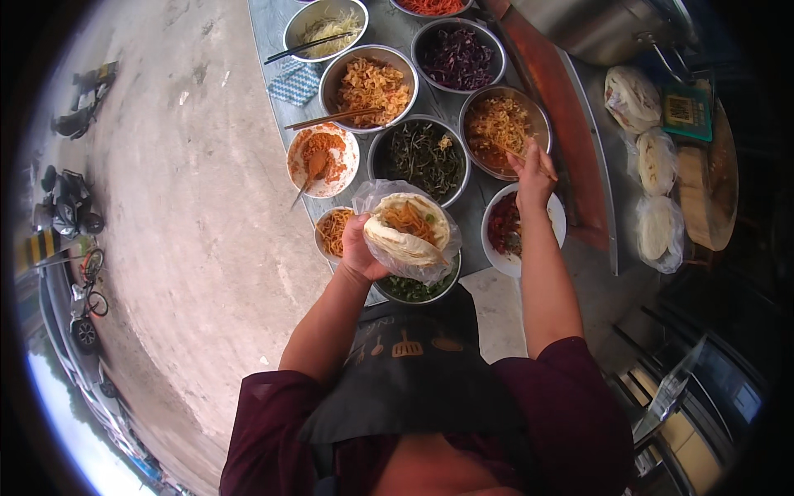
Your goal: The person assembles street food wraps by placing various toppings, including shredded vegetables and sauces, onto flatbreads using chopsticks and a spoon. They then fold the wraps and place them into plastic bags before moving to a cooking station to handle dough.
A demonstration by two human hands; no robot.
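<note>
My left hand (362, 255) is closed around a split flatbread (391, 240) inside a clear plastic bag (449, 240). Its mouth faces up, with orange shreds (411, 220) in the opening. To the right and farther off, my right hand (535, 178) grips chopsticks (513, 152). Their tips reach into a metal bowl (546, 124) of yellowish-brown shredded food (496, 122). Just beyond the bread stands a bowl of dark green strips (420, 157). Under the bread, a bowl of chopped greens (413, 288) is partly hidden.
Several more bowls crowd the table (277, 50), including purple shreds (459, 58), crisp golden pieces (374, 83) and red sauce (324, 157). Near my right forearm sits a white bowl (559, 221) of dark red food. Bagged flatbreads (657, 227) lie at the right beside a wooden board (707, 194).
</note>
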